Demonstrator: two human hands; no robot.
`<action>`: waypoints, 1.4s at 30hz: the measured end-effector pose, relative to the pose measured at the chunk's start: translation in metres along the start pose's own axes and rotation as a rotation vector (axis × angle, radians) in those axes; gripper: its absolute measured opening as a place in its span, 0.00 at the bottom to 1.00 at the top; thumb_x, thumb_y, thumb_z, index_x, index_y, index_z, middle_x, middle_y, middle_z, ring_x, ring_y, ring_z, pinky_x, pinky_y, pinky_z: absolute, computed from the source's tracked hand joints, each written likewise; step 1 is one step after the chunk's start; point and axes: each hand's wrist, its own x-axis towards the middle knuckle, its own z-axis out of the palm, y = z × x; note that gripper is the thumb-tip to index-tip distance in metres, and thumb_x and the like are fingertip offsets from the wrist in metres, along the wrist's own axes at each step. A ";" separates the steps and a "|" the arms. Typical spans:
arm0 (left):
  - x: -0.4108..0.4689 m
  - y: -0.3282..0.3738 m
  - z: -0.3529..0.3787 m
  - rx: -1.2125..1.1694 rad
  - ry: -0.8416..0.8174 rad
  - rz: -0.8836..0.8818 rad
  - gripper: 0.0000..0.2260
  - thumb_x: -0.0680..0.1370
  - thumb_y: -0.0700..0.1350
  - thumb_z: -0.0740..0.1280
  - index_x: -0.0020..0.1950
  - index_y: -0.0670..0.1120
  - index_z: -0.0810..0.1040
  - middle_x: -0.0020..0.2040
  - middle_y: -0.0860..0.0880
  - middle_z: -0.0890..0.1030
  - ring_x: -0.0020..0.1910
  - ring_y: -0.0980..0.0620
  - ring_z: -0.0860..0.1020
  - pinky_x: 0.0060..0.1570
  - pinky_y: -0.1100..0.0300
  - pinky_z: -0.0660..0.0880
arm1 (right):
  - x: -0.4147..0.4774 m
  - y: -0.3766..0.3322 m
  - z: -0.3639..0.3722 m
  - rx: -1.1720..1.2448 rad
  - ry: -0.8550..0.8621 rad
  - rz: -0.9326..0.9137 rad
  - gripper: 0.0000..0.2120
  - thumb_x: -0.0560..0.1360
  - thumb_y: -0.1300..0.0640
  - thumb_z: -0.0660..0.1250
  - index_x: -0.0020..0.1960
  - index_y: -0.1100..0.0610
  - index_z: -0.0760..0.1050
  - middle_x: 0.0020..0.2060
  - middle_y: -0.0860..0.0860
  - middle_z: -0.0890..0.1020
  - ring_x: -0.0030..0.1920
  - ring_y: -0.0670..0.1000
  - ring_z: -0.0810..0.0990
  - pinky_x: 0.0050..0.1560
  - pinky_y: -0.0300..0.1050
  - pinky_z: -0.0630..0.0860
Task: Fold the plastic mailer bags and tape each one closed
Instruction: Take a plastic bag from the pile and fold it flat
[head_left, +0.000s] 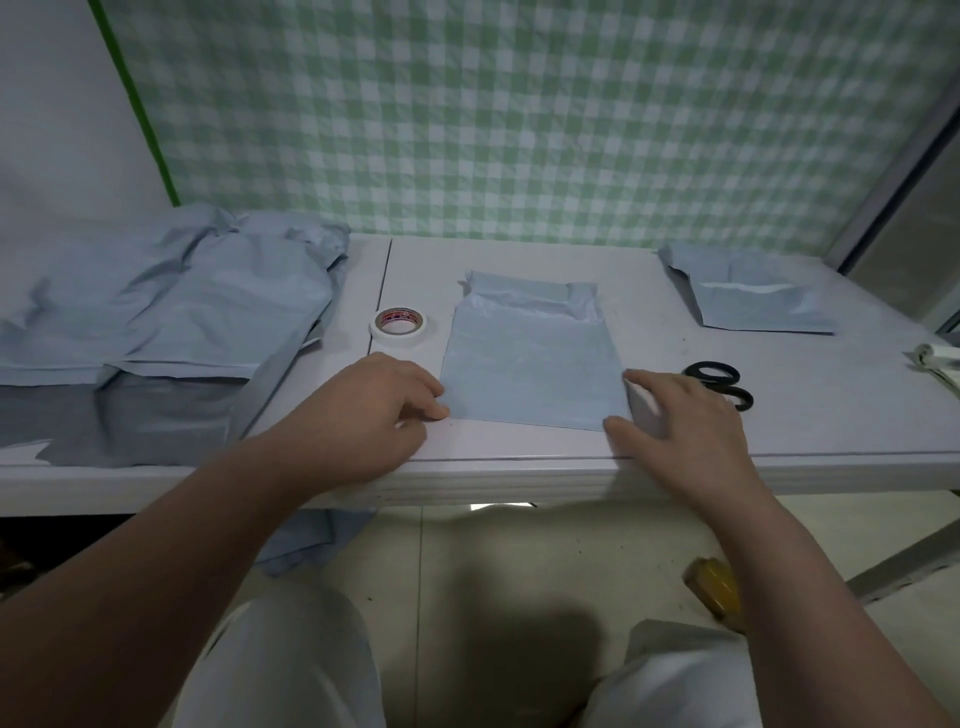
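Left hand and right hand pinch near corners of the pale-blue plastic mailer bag, at 7 and 5 o'clock. White tape roll lies at 10 o'clock.

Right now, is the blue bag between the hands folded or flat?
Mostly flat. The bag lies spread on the table; only its near right corner is lifted by the right hand.

Matt plastic mailer bag (smooth tabletop)
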 end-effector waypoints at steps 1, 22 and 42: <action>0.003 0.003 0.000 0.004 0.004 -0.007 0.21 0.67 0.48 0.57 0.52 0.47 0.84 0.58 0.53 0.80 0.59 0.53 0.74 0.55 0.72 0.60 | 0.003 0.001 -0.003 -0.016 -0.057 0.017 0.30 0.70 0.38 0.64 0.70 0.45 0.67 0.69 0.48 0.69 0.70 0.53 0.65 0.69 0.53 0.57; 0.059 0.032 0.043 0.226 -0.144 0.103 0.21 0.82 0.48 0.50 0.75 0.48 0.58 0.76 0.51 0.57 0.73 0.52 0.57 0.69 0.52 0.57 | 0.004 -0.045 0.031 -0.124 -0.062 -0.254 0.16 0.79 0.48 0.52 0.61 0.52 0.70 0.61 0.45 0.73 0.62 0.48 0.69 0.65 0.49 0.57; 0.049 -0.016 0.023 0.350 0.323 -0.148 0.15 0.79 0.48 0.56 0.61 0.43 0.72 0.57 0.46 0.74 0.62 0.45 0.67 0.54 0.49 0.67 | 0.004 -0.041 0.015 -0.044 -0.126 -0.016 0.36 0.73 0.32 0.54 0.74 0.52 0.59 0.75 0.46 0.59 0.76 0.49 0.52 0.74 0.54 0.45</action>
